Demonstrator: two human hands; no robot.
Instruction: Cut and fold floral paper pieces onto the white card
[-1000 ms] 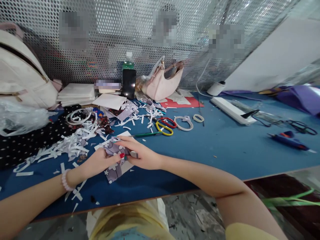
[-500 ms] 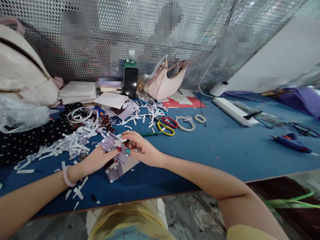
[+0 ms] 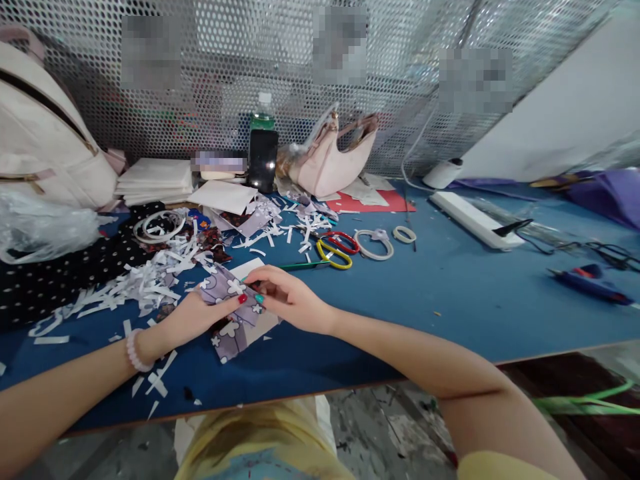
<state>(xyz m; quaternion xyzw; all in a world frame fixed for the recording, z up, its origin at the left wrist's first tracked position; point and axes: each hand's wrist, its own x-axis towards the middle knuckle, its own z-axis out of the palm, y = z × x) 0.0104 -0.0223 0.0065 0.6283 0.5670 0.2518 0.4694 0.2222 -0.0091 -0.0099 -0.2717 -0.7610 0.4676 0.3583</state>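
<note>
A purple flower-print piece (image 3: 231,343), fabric or paper, lies partly folded near the table's front, with a pale layer showing at its lower right. My left hand (image 3: 193,319) is closed on its left side, the thumb pressing across the print. My right hand (image 3: 295,303) pinches the piece at its right edge, thumb and forefinger close together; those fingers hide what lies between them. Beyond them, a white paper piece (image 3: 249,268) shows. Just past my right hand rest scissors with yellow and red handles (image 3: 334,255) and a thin green stick (image 3: 303,265).
White and purple scraps (image 3: 145,283) lie heaped at left over black dotted cloth (image 3: 30,287). Behind are stacked white sheets (image 3: 155,179), a phone (image 3: 263,160) and a pink bag (image 3: 340,157). Rightward are tape rolls (image 3: 404,235), a power strip (image 3: 473,220) and a blue glue gun (image 3: 593,283).
The view has shifted slightly. My right fingers have moved a little at the purple piece's edge, and more of the white paper behind them shows. Both hands keep hold.
</note>
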